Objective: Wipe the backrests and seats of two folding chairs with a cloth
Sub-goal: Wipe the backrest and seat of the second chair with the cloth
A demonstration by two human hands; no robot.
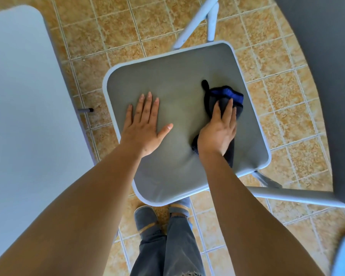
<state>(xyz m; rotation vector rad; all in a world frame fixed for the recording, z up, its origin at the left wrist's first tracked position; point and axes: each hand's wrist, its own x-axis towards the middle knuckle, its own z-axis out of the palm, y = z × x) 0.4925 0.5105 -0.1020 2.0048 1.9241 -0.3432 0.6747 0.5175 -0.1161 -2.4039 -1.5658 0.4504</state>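
Observation:
A folding chair's grey padded seat with a pale frame fills the middle of the head view. My left hand lies flat on the seat's left part, fingers spread, holding nothing. My right hand presses a dark cloth with a blue edge onto the seat's right part; the cloth sticks out beyond my fingertips and under my wrist. The chair's dark grey backrest rises along the right edge of the view.
A large pale table top stands close on the left. Pale chair legs reach onto the tan tiled floor beyond the seat. My feet and dark trousers are just below the seat's near edge.

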